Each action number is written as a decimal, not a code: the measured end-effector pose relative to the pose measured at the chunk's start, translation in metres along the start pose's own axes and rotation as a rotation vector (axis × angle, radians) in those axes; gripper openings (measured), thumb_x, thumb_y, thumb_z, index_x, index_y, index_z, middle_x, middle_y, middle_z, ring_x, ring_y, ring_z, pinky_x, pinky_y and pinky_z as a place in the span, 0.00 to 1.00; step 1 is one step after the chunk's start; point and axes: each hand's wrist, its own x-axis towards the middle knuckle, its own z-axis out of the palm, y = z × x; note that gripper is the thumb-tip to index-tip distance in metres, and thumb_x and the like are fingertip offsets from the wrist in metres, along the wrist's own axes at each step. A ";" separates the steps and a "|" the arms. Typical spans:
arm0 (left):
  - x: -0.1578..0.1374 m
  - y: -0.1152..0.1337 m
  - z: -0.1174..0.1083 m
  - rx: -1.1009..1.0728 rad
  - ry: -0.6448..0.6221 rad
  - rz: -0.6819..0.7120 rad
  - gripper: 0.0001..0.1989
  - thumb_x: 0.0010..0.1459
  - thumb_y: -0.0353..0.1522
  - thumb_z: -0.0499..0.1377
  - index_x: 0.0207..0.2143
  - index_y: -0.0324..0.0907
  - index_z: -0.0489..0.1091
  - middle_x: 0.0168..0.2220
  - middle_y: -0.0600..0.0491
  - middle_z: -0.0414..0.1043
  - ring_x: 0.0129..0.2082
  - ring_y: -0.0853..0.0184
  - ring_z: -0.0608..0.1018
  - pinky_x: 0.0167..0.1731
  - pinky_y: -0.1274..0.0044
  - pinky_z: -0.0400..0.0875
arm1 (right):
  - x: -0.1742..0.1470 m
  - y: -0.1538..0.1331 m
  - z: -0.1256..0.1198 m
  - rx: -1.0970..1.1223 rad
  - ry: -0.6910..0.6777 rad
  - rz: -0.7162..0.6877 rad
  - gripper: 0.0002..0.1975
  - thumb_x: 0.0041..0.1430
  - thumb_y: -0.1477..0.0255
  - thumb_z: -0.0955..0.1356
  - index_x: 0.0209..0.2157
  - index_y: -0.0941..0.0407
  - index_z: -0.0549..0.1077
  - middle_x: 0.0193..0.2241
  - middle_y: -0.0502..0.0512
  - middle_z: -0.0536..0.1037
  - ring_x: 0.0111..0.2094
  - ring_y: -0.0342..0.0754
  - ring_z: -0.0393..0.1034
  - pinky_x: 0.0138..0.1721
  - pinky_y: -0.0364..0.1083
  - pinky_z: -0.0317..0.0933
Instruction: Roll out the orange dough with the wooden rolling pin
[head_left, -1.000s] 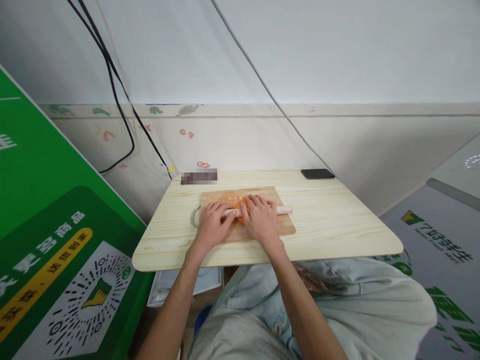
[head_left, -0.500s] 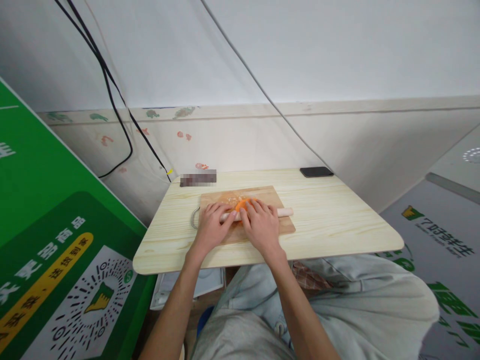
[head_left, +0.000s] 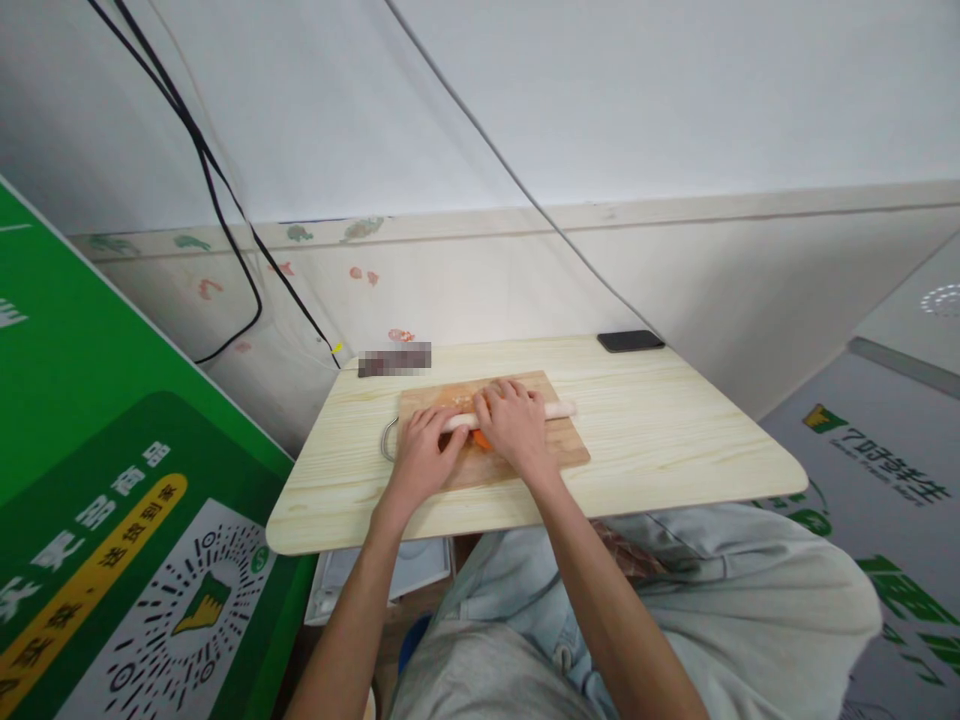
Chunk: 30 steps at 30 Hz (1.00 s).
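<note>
Working rolling pin [head_left: 561, 409] over cutting board [head_left: 566, 455] on table [head_left: 690, 430]. Comparing with half a second ago: seeing rolling pin farther toward wall [head_left: 480, 290], with its right end slightly farther left in view; seeing right hand [head_left: 514, 420] reaching forward along with it; finding left hand [head_left: 427, 455] at nearly the same spot. Seeing orange material [head_left: 481, 439] now exposed on the near side of rolling pin, between the hands, instead of on the far side. Reading this, as judgement, as a forward stroke with flattening under way; not judging thickness, with hands and rolling pin hiding most of it.

Grip: keeping both hands part-curled over rolling pin, having hold of it from above, with left fingers and thumb about its left part and right hand across its middle; not telling tightness. Locating orange material on cutting board, beneath and just beside rolling pin.

Writing: reading "更多商品" in white on green banner [head_left: 75, 330] at left, and "送货到家" on yellow strip [head_left: 86, 590], above round code [head_left: 161, 600]. Reading "7好鲜生" on grey panel [head_left: 892, 405] at right; failing to read the small line beneath; seeing larger green characters [head_left: 911, 610] lower down, incomplete. Finding no legible mark on phone [head_left: 630, 342]; finding bar-shaped item [head_left: 394, 359] pixelated beyond reading.
</note>
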 end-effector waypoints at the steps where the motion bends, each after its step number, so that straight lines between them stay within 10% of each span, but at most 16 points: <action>1: 0.000 0.000 0.000 -0.003 -0.002 0.002 0.11 0.72 0.36 0.60 0.52 0.46 0.78 0.52 0.47 0.83 0.54 0.54 0.80 0.60 0.58 0.73 | -0.002 0.000 0.001 0.002 0.014 0.000 0.22 0.81 0.64 0.59 0.48 0.55 0.83 0.54 0.62 0.84 0.57 0.58 0.72 0.56 0.56 0.58; 14: 0.000 0.003 -0.002 -0.025 0.014 0.007 0.08 0.72 0.36 0.60 0.46 0.47 0.80 0.49 0.49 0.84 0.52 0.55 0.80 0.60 0.59 0.72 | -0.037 0.000 0.006 0.074 0.113 0.012 0.23 0.80 0.61 0.60 0.61 0.55 0.79 0.68 0.64 0.75 0.69 0.59 0.66 0.65 0.60 0.53; 30: 0.000 0.003 -0.001 0.016 0.009 0.012 0.10 0.68 0.35 0.64 0.51 0.48 0.79 0.51 0.49 0.83 0.53 0.54 0.81 0.59 0.59 0.73 | -0.007 -0.002 0.006 0.009 0.093 0.023 0.20 0.80 0.64 0.59 0.50 0.55 0.81 0.53 0.63 0.84 0.56 0.58 0.73 0.58 0.56 0.56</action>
